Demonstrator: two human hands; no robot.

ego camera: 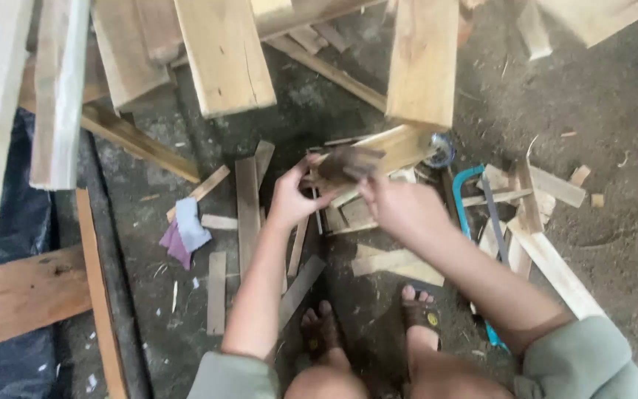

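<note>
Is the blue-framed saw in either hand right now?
No: the blue-framed saw lies on the ground beside the right forearm, while both the left hand and right hand grip a wood piece.

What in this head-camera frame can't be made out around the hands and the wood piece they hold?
- Dark sheet under the right hand, head view: motion-blurred, kind unclear.
- Wood piece: its near end is covered by both hands.
- Left hand: fingertips hidden behind the wood.
- Blue-framed saw: lower part hidden by the right forearm.
- Planks: cut off by the top edge.

Planks [223, 59] crowd above the wood block [385, 151]; scraps [249, 214] litter below-left, saw [474, 207] to its right; bare floor [614, 111] far right is open.
</note>
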